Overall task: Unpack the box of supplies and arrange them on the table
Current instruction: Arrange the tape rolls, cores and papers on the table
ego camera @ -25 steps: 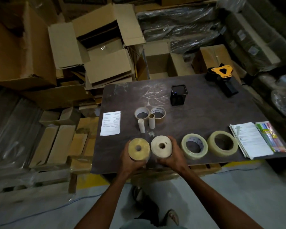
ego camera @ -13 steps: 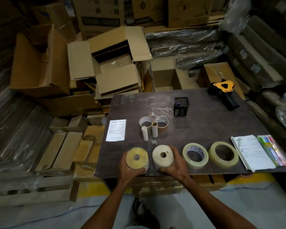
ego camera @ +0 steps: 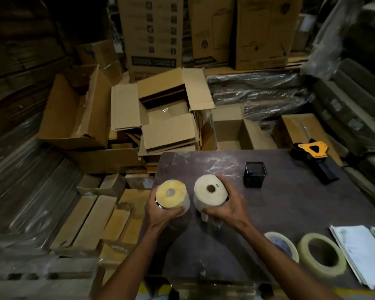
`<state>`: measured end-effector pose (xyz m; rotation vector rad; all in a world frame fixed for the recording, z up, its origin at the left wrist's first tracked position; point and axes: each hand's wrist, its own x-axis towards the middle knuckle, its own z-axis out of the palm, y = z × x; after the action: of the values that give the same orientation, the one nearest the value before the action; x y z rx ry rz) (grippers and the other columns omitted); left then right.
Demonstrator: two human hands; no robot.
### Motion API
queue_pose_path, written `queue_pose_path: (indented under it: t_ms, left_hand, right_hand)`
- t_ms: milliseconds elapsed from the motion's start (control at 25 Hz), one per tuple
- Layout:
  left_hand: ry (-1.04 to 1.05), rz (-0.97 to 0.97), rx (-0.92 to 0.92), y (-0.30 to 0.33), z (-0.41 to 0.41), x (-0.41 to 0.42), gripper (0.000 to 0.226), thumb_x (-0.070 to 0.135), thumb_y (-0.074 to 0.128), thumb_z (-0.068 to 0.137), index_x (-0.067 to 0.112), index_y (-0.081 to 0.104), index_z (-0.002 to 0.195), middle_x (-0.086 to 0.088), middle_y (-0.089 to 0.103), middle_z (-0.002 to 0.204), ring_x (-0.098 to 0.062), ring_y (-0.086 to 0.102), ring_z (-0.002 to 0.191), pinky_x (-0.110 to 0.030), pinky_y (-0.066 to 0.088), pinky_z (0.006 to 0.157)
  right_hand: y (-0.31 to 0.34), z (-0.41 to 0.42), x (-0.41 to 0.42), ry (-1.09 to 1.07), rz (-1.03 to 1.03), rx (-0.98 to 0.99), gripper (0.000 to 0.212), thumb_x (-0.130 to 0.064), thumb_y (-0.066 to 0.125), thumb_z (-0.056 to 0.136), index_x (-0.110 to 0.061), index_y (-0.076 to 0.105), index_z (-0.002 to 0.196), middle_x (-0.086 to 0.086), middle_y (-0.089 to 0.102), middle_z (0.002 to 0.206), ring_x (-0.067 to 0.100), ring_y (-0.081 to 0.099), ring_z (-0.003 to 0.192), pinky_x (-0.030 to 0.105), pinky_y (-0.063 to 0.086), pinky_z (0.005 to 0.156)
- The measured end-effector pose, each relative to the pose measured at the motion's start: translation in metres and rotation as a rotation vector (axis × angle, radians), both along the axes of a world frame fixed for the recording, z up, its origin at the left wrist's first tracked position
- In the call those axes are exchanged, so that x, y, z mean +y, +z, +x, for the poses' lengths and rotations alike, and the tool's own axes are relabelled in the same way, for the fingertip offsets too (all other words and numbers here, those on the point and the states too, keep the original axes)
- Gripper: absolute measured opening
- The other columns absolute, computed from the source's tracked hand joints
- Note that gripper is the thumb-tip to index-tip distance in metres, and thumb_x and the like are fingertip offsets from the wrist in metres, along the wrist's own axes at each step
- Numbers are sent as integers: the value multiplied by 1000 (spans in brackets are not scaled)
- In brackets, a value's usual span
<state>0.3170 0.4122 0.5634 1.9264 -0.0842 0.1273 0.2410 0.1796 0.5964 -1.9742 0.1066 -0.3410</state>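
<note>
Your worktop (ego camera: pixel 290 204) is a dark brown board with pale scratches near its far edge. On it you have a black mesh pen holder (ego camera: pixel 255 174), a yellow and black tape dispenser (ego camera: pixel 314 156) at the far right, two rolls of clear tape (ego camera: pixel 322 255) side by side at the near edge, and a stack of papers (ego camera: pixel 362 252) beside them.
</note>
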Motion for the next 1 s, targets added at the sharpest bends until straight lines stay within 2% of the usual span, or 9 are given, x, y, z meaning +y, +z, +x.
queue_pose_path:
  t_ms: [160,280,400,520,720,880,1000]
  left_hand:
    - [4,10,26,4,83,-1,95,30,96,39,28,55,125,5,65,118,-16,62,108,-34,54,86]
    - [-3,0,43,-7,150,-4,100,40,94,34,26,54,125,3,65,119,-18,62,110,-43,55,91]
    - [-11,21,103,-22,210,-6,104,47,90,31,28,52,126,2,62,122,-21,59,113,-46,53,95]
    - [-22,77,118,-31,252,-11,100,44,89,30,31,51,122,5,60,119,-22,57,112,-42,53,94]
    - [-54,116,133,-49,302,-23,96,26,95,37,25,52,124,4,60,117,-22,57,110,-36,50,92]
    - [-81,130,135,-69,329,-35,93,36,90,34,37,46,115,9,56,110,-16,56,103,-29,46,87]
    - [-87,165,162,-89,348,-40,95,34,91,37,29,49,122,2,59,118,-20,56,108,-34,47,92]
  right_hand:
    - [15,85,0,-21,-28,-26,100,-37,91,51,-43,40,136,-20,55,128,0,52,121,34,50,102]
    - [9,147,-2,-60,-41,-17,93,-33,92,50,-46,44,129,-22,58,121,0,56,114,33,52,97]
    - [-11,200,-6,-117,-68,36,96,-39,92,48,-44,43,130,-18,58,122,4,56,114,37,53,97]
    - [-34,240,-12,-147,-103,109,101,-42,91,47,-41,41,134,-14,57,126,9,55,116,40,53,98]
    - [-65,289,-19,-174,-111,182,100,-42,90,47,-39,40,134,-11,56,124,11,54,114,39,53,97]
    - [-94,322,-25,-150,-120,244,100,-47,88,46,-43,38,132,-12,55,125,12,54,116,42,52,99]
    - [-115,344,-27,-132,-98,266,99,-46,88,48,-45,36,133,-15,52,126,9,50,117,37,48,101]
